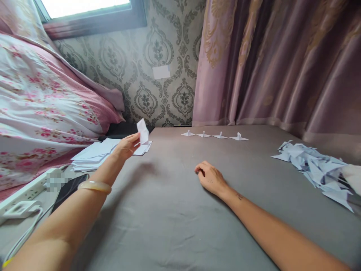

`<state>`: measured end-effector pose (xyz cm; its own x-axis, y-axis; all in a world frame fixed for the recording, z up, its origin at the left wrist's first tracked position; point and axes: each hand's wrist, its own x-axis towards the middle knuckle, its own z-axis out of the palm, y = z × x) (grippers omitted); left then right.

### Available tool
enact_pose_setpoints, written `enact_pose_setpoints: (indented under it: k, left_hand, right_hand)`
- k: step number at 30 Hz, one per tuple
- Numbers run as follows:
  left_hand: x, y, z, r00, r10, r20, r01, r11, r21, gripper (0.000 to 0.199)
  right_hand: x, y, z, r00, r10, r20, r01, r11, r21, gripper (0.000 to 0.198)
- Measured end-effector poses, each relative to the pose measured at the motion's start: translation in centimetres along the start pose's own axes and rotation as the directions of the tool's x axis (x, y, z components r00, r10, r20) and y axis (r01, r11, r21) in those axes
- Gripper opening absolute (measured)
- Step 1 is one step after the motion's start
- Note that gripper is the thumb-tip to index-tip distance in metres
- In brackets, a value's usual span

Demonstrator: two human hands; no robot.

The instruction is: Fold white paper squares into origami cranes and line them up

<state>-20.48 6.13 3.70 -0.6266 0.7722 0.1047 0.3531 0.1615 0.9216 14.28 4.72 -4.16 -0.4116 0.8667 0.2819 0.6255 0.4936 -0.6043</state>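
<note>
At the fingertips of the left hand (128, 146): one piece of white paper (143, 131), creased, held up clear of the surface. Grip: narrow pinch near its lower left edge; most of the sheet stands free above the fingers.

Directly behind and below that hand: small paper stack (143, 149), partly covered by the hand. Left of the hand and forearm: larger paper stack (93, 155), white sheets, edges uneven.

Well to the right of the left hand: right hand (210, 177), lying on the grey cloth (175, 210), fingers curled inward, gap narrow. Contents: none seen; whether anything is tucked beneath the fingers cannot be told.

Beyond the right hand, well apart from it: row of four folded papers (220, 136), each with a pointed flat base and a small upright tab, tips touching or nearly so.

Far to the right of the right hand: heap of folded papers (313, 162), points lying every way.

Nearer the body than the left hand, beside its forearm: dark phone (69, 192) and white power strip (26, 190). On the left forearm: pale bangle (94, 187).

Handling notes, by judgement: paper light and easily bent; a soft pinch at the edge should spare the creases. Best lifted clear of the small stack so no lower sheet drags along. The right hand, being near the middle, seems well placed to steady a second edge; sleeve-free forearms should pass wide of the row, whose tabs look easily knocked.
</note>
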Motion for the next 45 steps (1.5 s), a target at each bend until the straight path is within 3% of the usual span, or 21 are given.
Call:
enact_pose_setpoints:
  k: [2,3,5,7,9,11,14,18,21,24,27,30,32,35,37,39,42,45]
  left_hand:
    - [-2.9,1.1,1.6,0.988,0.041,0.149,-0.025,0.994,-0.109,0.030]
    - [-4.5,1.5,2.7,0.956,0.078,0.282,-0.001,0.965,-0.263,0.029]
    - [-7.7,1.7,5.0,0.851,0.119,0.511,0.142,0.885,-0.443,0.027]
    - [-10.7,1.4,7.2,0.729,0.127,0.672,0.304,0.820,-0.485,0.027]
    - [-12.9,0.8,9.0,0.617,0.135,0.775,0.424,0.772,-0.472,0.031]
    - [-14.2,0.3,9.9,0.535,0.111,0.838,0.508,0.750,-0.424,0.032]
    - [-14.8,0.1,10.0,0.494,0.064,0.867,0.591,0.707,-0.389,0.046]
    - [-15.1,0.2,9.0,0.534,0.051,0.844,0.560,0.726,-0.398,0.055]
    - [-15.3,0.0,8.8,0.614,-0.011,0.790,0.513,0.766,-0.388,0.047]
    - [-15.3,-0.5,9.1,0.673,-0.114,0.731,0.523,0.772,-0.361,0.043]
    - [-15.0,-0.8,9.3,0.685,-0.143,0.714,0.526,0.776,-0.349,0.042]
    - [-14.6,-1.0,9.2,0.702,-0.128,0.701,0.492,0.798,-0.347,0.041]
    - [-14.3,-1.1,9.0,0.743,-0.130,0.657,0.441,0.834,-0.333,0.037]
    - [-14.1,-1.2,8.7,0.826,-0.142,0.545,0.319,0.916,-0.245,0.043]
    - [-14.0,-1.3,8.4,0.850,-0.100,0.517,0.223,0.958,-0.181,0.053]
    - [-13.9,-1.6,8.3,0.847,-0.013,0.531,0.103,0.985,-0.141,0.053]
    - [-13.7,-2.3,8.3,0.828,0.157,0.538,-0.155,0.987,-0.051,0.036]
    - [-13.4,-2.9,8.0,0.773,0.277,0.571,-0.363,0.931,0.040,0.044]
  right_hand:
    - [0.1,-0.5,-0.3,1.000,0.023,-0.019,-0.019,0.985,0.171,0.015]
    - [0.2,-0.9,-0.6,0.999,0.045,-0.012,-0.040,0.955,0.293,0.017]
    - [0.1,-1.8,-1.2,0.989,0.129,0.068,-0.145,0.819,0.556,0.031]
    - [-0.1,-2.6,-1.6,0.974,0.143,0.174,-0.225,0.652,0.724,0.042]
    - [-0.3,-3.1,-1.7,0.966,0.161,0.202,-0.258,0.553,0.792,0.045]
    - [-0.3,-3.1,-1.4,0.961,0.206,0.182,-0.265,0.517,0.814,0.044]
    - [-0.3,-2.5,-0.7,0.953,0.271,0.139,-0.265,0.513,0.816,0.042]
    - [-0.4,-1.9,0.0,0.962,0.252,0.101,-0.245,0.647,0.722,0.033]
    - [-0.6,-1.8,0.1,0.974,0.210,0.086,-0.217,0.756,0.618,0.030]
    - [-0.7,-1.7,0.0,0.971,0.198,0.132,-0.237,0.756,0.610,0.030]
    - [-0.7,-1.7,-0.1,0.967,0.196,0.164,-0.255,0.716,0.650,0.031]
    - [-0.6,-1.7,-0.3,0.969,0.218,0.119,-0.244,0.742,0.624,0.049]
    - [-0.7,-1.8,-0.6,0.969,0.232,0.086,-0.238,0.783,0.575,0.057]
    - [-0.9,-2.1,-1.2,0.962,0.265,0.057,-0.259,0.835,0.486,0.060]
    - [-0.9,-2.1,-1.4,0.959,0.280,0.049,-0.273,0.861,0.430,0.061]
    - [-0.9,-1.9,-1.4,0.958,0.276,0.083,-0.286,0.881,0.378,0.050]
    - [-0.6,-1.5,-1.3,0.941,0.300,0.158,-0.336,0.887,0.316,0.030]
    - [-0.2,-1.4,-1.7,0.906,0.363,0.219,-0.419,0.847,0.327,0.032]
